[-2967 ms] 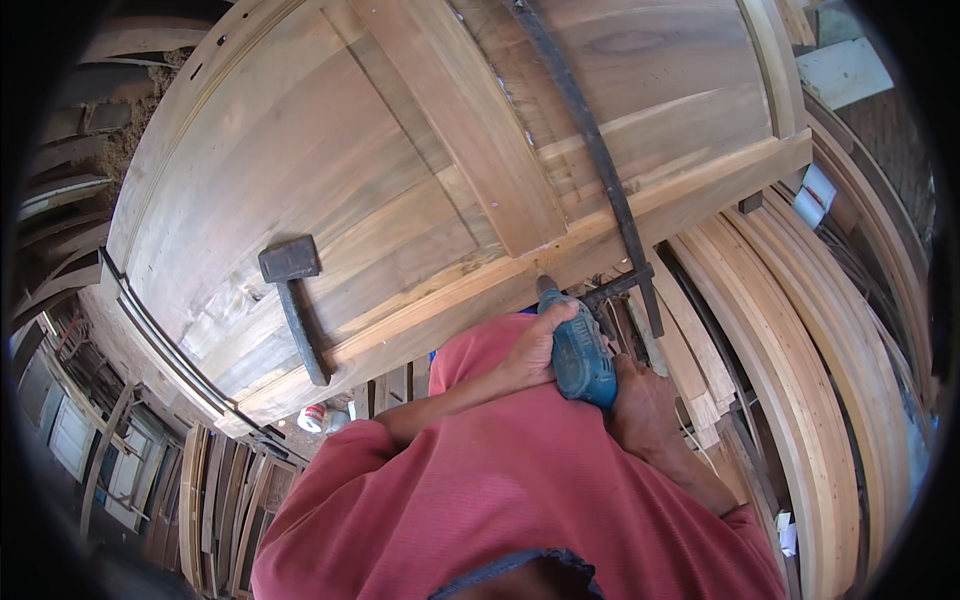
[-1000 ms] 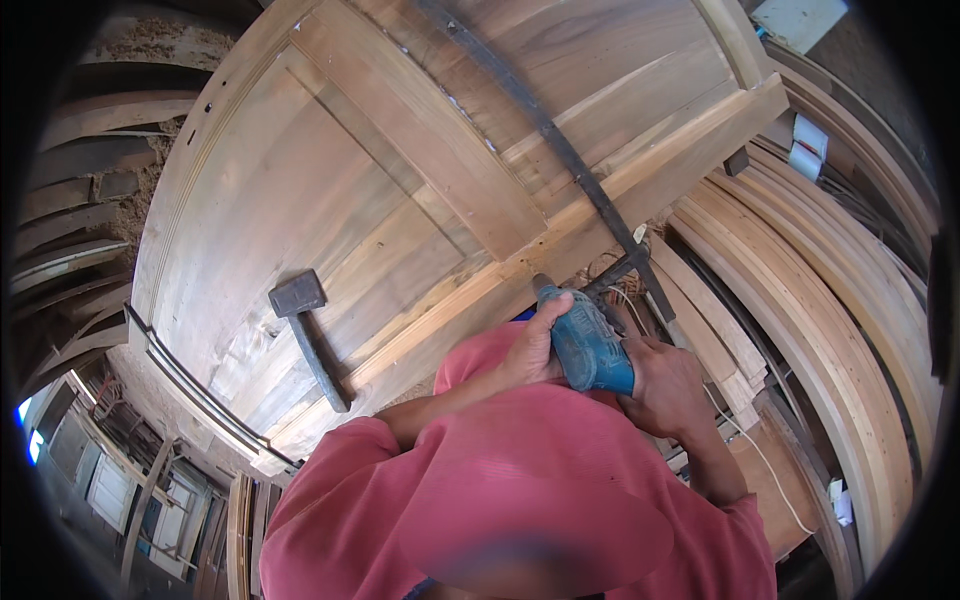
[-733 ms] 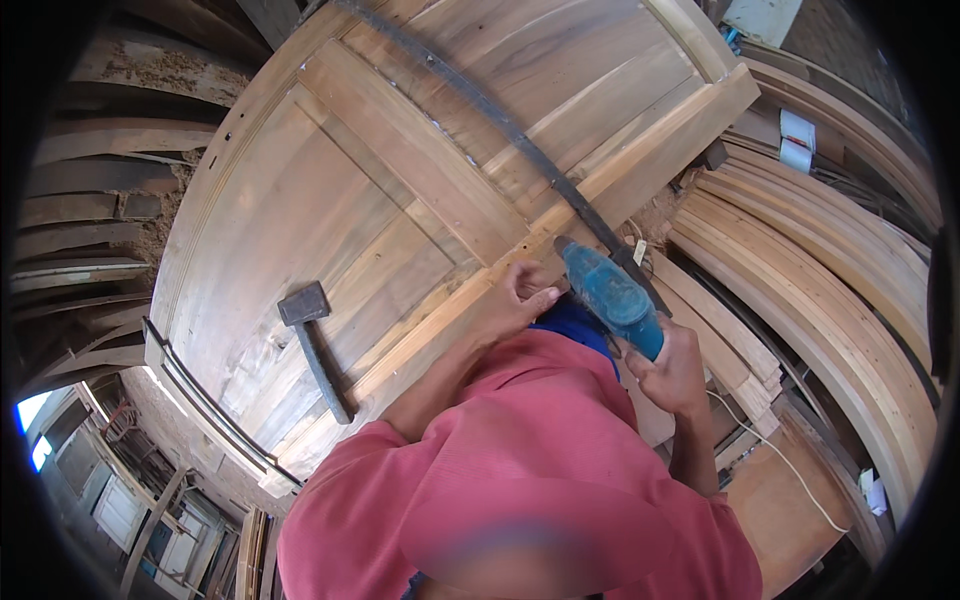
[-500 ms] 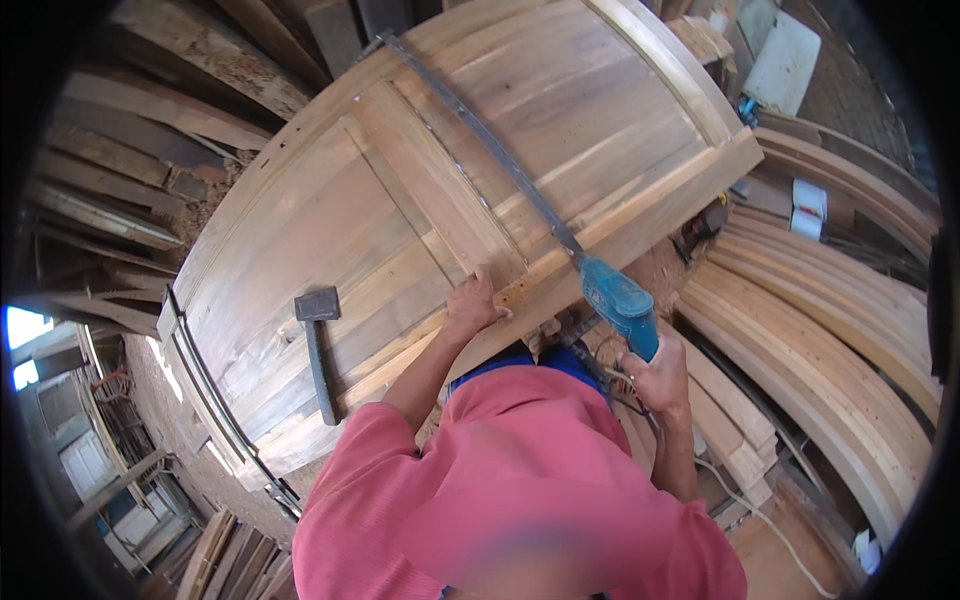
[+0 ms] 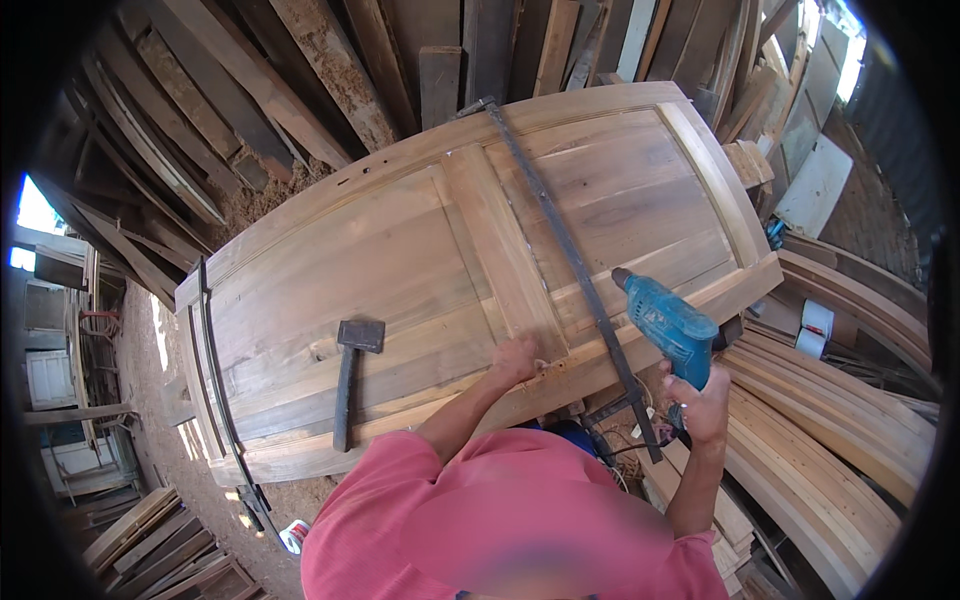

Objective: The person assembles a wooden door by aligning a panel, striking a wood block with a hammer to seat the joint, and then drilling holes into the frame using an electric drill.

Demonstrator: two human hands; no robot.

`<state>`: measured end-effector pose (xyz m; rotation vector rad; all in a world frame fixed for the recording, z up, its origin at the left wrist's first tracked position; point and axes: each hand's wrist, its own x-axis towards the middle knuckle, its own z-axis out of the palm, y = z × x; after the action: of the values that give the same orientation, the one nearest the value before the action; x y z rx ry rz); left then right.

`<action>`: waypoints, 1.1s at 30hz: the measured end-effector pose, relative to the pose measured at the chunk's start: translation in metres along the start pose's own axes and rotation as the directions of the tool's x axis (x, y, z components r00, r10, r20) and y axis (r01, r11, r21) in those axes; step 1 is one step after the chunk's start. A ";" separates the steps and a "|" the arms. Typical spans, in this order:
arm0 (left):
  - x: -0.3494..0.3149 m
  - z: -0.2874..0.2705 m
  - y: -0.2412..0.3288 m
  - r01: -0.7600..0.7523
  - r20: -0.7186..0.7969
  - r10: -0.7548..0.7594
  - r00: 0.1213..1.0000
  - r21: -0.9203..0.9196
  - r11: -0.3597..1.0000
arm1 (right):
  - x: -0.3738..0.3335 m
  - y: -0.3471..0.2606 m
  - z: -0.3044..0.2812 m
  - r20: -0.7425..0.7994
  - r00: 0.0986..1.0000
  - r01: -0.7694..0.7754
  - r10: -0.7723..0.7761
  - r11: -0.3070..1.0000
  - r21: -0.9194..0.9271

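A blue power drill [image 5: 672,325] is gripped by its handle in my right hand [image 5: 702,402]. It is raised over the right part of a wooden panelled door [image 5: 345,285], its nose pointing toward the far left, apart from the wood. My left hand [image 5: 516,360] rests at the foot of the door's middle stile [image 5: 492,235], beside the near rail. Its fingers are bunched together, and whatever they hold, if anything, is hidden. Left of that hand a dark-headed mallet [image 5: 360,337] lies on the panel. A long metal bar clamp [image 5: 560,230] crosses the door between the stile and the drill.
A second dark bar clamp [image 5: 218,355] spans the door's left end. Long curved boards [image 5: 800,450] are stacked at the right. Planks [image 5: 440,85] lean along the far side, with sawdust [image 5: 265,200] below them. Cables [image 5: 622,445] hang by the near edge.
The drill has lifted and swung farther over the door in my right hand, uncovering the near end of the bar clamp. The view has shifted; my left hand stays at the stile's foot.
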<state>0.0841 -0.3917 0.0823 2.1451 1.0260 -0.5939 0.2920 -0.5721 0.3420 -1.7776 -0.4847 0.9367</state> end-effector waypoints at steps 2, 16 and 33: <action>0.007 -0.007 -0.006 -0.058 0.033 0.058 0.998 -0.016 0.998 | 0.014 -0.040 0.010 -0.026 0.998 0.059 -0.063 0.991 -0.120; 0.055 -0.239 -0.018 -0.583 -0.886 0.160 0.435 -0.142 0.800 | 0.195 -0.252 0.153 0.310 0.910 0.414 -0.277 0.541 -0.732; 0.216 -0.459 -0.118 -0.690 -0.715 0.381 0.587 -0.195 0.697 | 0.433 -0.227 0.315 0.542 0.836 0.502 -0.082 0.513 -0.697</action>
<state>0.1654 0.1076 0.2050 2.0694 0.6188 0.6859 0.3349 0.0078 0.3353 -2.1545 -1.7447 0.9182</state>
